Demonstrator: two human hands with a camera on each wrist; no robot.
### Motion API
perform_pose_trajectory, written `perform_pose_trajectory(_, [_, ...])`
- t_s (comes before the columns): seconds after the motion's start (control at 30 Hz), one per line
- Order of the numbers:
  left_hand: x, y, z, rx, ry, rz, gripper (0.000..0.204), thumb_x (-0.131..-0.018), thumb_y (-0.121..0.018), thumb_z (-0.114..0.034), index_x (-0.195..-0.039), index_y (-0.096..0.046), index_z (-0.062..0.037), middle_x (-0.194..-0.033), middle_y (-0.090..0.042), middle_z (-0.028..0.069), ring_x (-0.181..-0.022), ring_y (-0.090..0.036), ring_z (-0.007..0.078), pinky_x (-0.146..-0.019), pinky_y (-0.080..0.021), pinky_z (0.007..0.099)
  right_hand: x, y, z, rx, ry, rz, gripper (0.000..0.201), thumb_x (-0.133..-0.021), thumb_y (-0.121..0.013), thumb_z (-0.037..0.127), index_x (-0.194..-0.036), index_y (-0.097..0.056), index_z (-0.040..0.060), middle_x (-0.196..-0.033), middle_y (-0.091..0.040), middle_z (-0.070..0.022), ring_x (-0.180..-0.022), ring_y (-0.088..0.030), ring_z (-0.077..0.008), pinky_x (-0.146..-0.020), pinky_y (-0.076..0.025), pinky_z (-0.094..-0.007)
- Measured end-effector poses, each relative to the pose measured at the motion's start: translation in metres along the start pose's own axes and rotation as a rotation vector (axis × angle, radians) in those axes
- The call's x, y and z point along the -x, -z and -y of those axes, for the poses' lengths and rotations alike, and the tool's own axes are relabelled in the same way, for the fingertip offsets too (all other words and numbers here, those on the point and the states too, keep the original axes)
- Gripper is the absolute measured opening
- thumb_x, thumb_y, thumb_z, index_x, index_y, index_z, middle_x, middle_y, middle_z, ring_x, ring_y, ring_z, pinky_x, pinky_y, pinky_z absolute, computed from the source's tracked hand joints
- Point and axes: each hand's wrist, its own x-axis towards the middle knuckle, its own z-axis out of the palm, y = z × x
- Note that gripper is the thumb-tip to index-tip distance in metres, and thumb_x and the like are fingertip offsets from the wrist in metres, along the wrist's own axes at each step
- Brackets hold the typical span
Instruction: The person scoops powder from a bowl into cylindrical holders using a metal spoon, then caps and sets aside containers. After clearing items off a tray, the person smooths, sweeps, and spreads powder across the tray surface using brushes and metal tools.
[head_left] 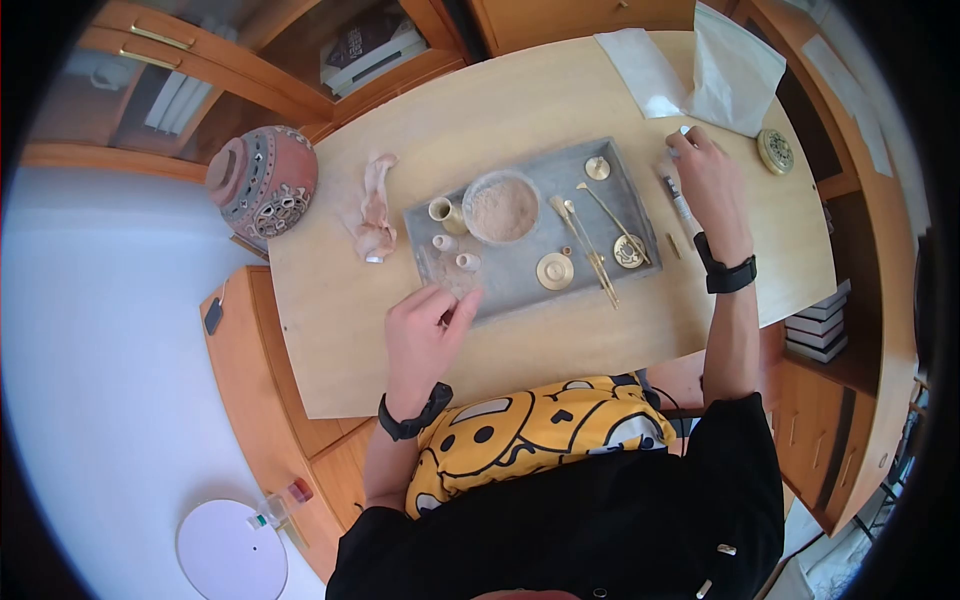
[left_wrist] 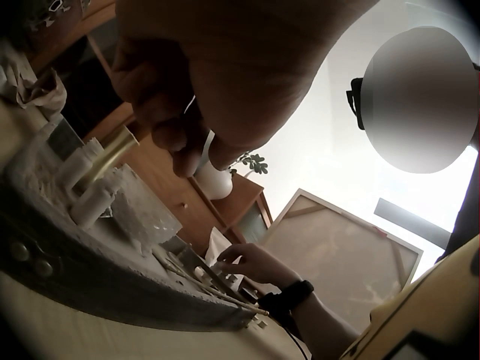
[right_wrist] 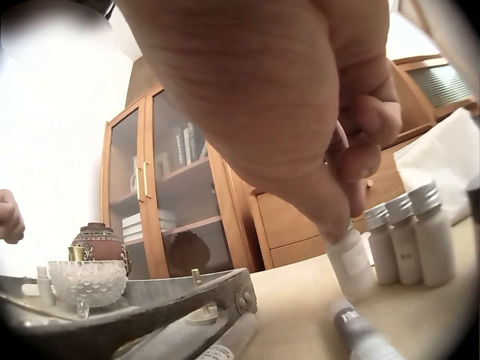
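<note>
My right hand (head_left: 710, 180) (right_wrist: 285, 97) is at the table's right side, thumb and fingers pinching the top of a small upright white bottle (right_wrist: 350, 271). Several silver-capped bottles (right_wrist: 405, 247) stand beside it in the right wrist view. My left hand (head_left: 425, 335) (left_wrist: 217, 75) hangs loosely curled over the near left edge of the grey tray (head_left: 500, 305), with nothing visible in it. Two little white bottles (head_left: 467, 261) and a brass cup (head_left: 440, 210) stand close by in the tray, next to a glass bowl of powder (head_left: 503, 208).
Brass tools (head_left: 590, 250), a round brass piece (head_left: 555, 271) and a small lidded piece (head_left: 597, 168) lie on the tray. A patterned jar (head_left: 268, 182) and crumpled cloth (head_left: 376, 210) are left; a white bag (head_left: 735, 75) and brass container (head_left: 774, 151) are right.
</note>
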Motion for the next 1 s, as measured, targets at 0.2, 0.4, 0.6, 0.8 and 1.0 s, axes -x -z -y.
perform_pose_trajectory(0.2, [-0.003,-0.003,-0.009,0.088,0.030,-0.046,0.018,-0.085,-0.074,-0.015,-0.076,-0.064,-0.0029,-0.061,-0.053,0.0067,-0.047,-0.045,0.0181,-0.047,-0.038,0.0311,-0.002,-0.017,-0.009,0.002,0.014,-0.015,0.018,-0.085,-0.060,0.005,-0.102,-0.065,0.0085,-0.095,-0.063,-0.0101,-0.085,-0.066,-0.0308,-0.071,-0.054,-0.0411])
perform_pose_trajectory(0.4, [-0.002,-0.002,-0.006,0.077,0.087,-0.043,0.018,-0.085,-0.072,-0.013,-0.100,-0.067,-0.0059,-0.072,-0.058,0.0037,-0.048,-0.045,0.0110,-0.047,-0.038,0.0275,0.002,0.017,-0.010,-0.072,-0.167,0.043,0.019,-0.087,-0.059,0.008,-0.106,-0.063,0.0067,-0.095,-0.063,-0.0143,-0.089,-0.065,-0.0324,-0.072,-0.054,-0.0431])
perform_pose_trajectory(0.6, [-0.001,-0.001,-0.002,0.101,0.135,-0.070,0.023,-0.084,-0.071,-0.003,-0.106,-0.067,-0.0057,-0.081,-0.054,0.0008,-0.054,-0.040,0.0066,-0.049,-0.033,0.0234,0.053,0.061,-0.059,-0.055,-0.448,0.058,0.029,-0.085,-0.064,0.008,-0.114,-0.063,0.0076,-0.098,-0.067,-0.0169,-0.090,-0.065,-0.0361,-0.078,-0.051,-0.0456])
perform_pose_trajectory(0.8, [-0.006,-0.002,0.004,0.058,0.164,-0.069,0.026,-0.081,-0.073,-0.004,-0.107,-0.067,-0.0062,-0.084,-0.053,0.0007,-0.054,-0.039,0.0072,-0.051,-0.034,0.0235,0.098,0.041,-0.076,-0.033,-0.423,0.232,0.027,-0.084,-0.067,0.011,-0.111,-0.064,0.0090,-0.098,-0.067,-0.0158,-0.090,-0.065,-0.0353,-0.076,-0.051,-0.0438])
perform_pose_trajectory(1.0, [-0.008,-0.002,0.016,-0.008,0.225,-0.057,0.029,-0.080,-0.075,-0.010,-0.108,-0.067,-0.0068,-0.085,-0.056,0.0043,-0.053,-0.045,0.0130,-0.053,-0.041,0.0290,0.101,0.022,-0.065,-0.072,-0.443,0.248,0.023,-0.085,-0.066,0.013,-0.107,-0.064,0.0087,-0.098,-0.066,-0.0145,-0.091,-0.065,-0.0355,-0.076,-0.051,-0.0453])
